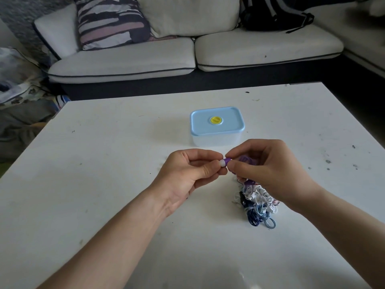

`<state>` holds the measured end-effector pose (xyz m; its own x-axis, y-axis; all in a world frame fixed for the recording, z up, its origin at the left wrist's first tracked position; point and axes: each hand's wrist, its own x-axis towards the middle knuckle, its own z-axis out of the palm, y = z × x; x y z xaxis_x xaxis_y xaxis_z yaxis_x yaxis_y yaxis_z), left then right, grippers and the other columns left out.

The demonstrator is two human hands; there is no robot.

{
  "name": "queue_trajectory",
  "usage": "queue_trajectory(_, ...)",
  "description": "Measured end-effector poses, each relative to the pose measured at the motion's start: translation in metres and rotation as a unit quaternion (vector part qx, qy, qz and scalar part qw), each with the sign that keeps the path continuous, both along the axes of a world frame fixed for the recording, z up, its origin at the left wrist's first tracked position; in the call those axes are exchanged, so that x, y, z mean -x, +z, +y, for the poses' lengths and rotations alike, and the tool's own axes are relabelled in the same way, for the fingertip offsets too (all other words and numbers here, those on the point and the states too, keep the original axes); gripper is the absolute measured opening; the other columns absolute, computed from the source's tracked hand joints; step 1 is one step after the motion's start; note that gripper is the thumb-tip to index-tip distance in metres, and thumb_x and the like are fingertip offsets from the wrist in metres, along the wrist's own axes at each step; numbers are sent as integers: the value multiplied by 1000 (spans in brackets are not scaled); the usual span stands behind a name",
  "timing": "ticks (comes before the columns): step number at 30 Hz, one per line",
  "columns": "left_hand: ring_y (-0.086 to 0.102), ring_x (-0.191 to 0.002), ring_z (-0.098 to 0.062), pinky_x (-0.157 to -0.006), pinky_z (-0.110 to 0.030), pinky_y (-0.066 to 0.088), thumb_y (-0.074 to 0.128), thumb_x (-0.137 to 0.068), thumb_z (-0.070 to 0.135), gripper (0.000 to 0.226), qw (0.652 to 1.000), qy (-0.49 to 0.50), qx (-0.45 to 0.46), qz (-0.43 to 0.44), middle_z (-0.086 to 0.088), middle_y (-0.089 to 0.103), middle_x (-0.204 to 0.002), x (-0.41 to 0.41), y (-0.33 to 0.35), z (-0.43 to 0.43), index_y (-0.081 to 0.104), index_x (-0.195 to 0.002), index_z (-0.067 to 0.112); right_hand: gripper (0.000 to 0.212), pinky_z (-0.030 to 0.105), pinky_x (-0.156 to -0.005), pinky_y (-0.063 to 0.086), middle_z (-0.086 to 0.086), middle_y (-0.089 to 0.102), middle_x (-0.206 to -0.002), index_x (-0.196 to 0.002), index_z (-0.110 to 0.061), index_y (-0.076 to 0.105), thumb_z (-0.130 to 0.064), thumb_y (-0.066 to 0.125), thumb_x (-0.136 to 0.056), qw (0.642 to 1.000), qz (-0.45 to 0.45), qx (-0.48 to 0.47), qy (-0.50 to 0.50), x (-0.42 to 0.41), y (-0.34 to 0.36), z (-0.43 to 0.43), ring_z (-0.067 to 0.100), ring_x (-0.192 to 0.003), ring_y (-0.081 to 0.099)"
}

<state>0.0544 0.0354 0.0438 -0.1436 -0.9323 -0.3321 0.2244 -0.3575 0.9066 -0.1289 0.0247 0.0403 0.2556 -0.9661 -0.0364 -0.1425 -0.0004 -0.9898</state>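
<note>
- Sofa (125, 65): pale cushions, behind the desk; takes no part in the work.
- Desk (104, 153): white, scuffed top; carries the box and the cords within easy reach of both hands.
- Box (216, 122): clear plastic with a blue lid and yellow centre cap, lid on; stands just beyond the hands, probably kept ready to store the cords.
- Pile of cords (258, 203): white, dark blue and light blue loops in a tangle, lying on the desk under the right wrist; likely waiting to be sorted one at a time.
- Right hand (270, 170): fingers curled, thumb and forefinger pinching the purple side of the plug; a bunched purple cord (245, 159) sits inside the curl.
- Left hand (187, 174): fingers curled, thumb and forefinger pinching the white side of the plug.
- Plug (225, 162): small, purple and white, held above the desk between both hands, in front of the box; the two-sided pinch suggests it is being pulled apart or pushed together, though which cannot be told.
</note>
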Motion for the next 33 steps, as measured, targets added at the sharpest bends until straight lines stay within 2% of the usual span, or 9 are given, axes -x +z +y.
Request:
queue_trajectory(4, 73, -76, -19, -69, -20, 56, 77, -58, 14, 26, 1000, 8, 12, -25, -15, 75, -84, 2, -1, 1, 74, -84, 9, 10, 19, -55, 44, -5, 65, -61, -79, -22, 76, -13, 81, -78, 994, 88, 65, -24, 0, -1, 0, 9, -54, 54)
queue_trajectory(9, 73, -77, -20, -69, -21, 56, 78, -55, 18, 25, 1000, 22, 15, -14, -17, 75, -82, 7, -5, 3, 76, -79, 12, 12, 14, -55, 43, -4, 69, -63, -76, -25, 74, -15, 81, -76, 981, 148, 118, -40, 1, 0, 2, 17, -59, 59)
queue_trajectory(13, 73, -75, -20, -69, -21, 56, 78, -58, 15, 24, 1000, 26, 10, -16, -17, 74, -80, 9, -6, 4, 76, -81, 9, 13, 18, -57, 46, -5, 69, -64, -76, -26, 74, -16, 81, -77, 980, 155, 118, -38, 1, -1, 4, 17, -61, 62)
queue_trajectory(15, 73, -72, -18, -67, -20, 57, 75, -60, 11, 16, 1000, 23, 0, 2, -14, 74, -77, 9, -5, 4, 76, -77, 10, 11, 19, -58, 48, 1, 71, -67, -78, -22, 76, -12, 80, -79, 989, 117, 91, -18, 3, 2, 2, 17, -60, 61)
queue_trajectory(18, 73, -70, -16, -64, -18, 57, 71, -64, 6, 10, 999, 10, -10, 41, -9, 75, -77, 6, -2, 2, 77, -71, 12, 4, 24, -56, 51, 21, 71, -75, -85, -8, 76, -4, 75, -83, 999, -21, -4, 32, 6, 9, 2, 19, -59, 60)
queue_trajectory(22, 73, -70, -15, -63, -18, 56, 70, -65, 5, 12, 999, -4, 1, 40, -8, 75, -78, 3, 0, 2, 77, -72, 11, 16, 20, -55, 49, 26, 72, -81, -88, 1, 75, -9, 75, -76, 994, -82, -58, 47, 5, 7, 0, 17, -58, 62)
queue_trajectory(25, 73, -69, -16, -63, -18, 56, 71, -65, 3, 13, 999, -7, 13, 34, -10, 75, -78, 3, 0, 2, 75, -76, 9, 25, 22, -54, 49, 32, 67, -81, -90, 3, 74, -13, 74, -70, 987, -110, -101, 53, 6, 4, -3, 20, -56, 57)
queue_trajectory(30, 73, -74, -19, -68, -20, 55, 73, -68, 8, 16, 997, -11, 76, -18, -12, 75, -82, 2, 1, 2, 74, -84, 10, 25, 22, -54, 48, 11, 62, -60, -92, 7, 71, -8, 71, -72, 980, -137, -136, 49, 6, 1, -6, 30, -68, 51)
queue_trajectory(33, 73, -75, -21, -69, -23, 56, 75, -71, 13, 18, 985, -7, 150, -86, -9, 75, -83, 2, 2, 1, 74, -89, 12, 22, 23, -51, 47, 11, 58, -58, -87, 5, 71, -8, 72, -70, 979, -140, -143, 37, 3, 4, -5, 28, -61, 52)
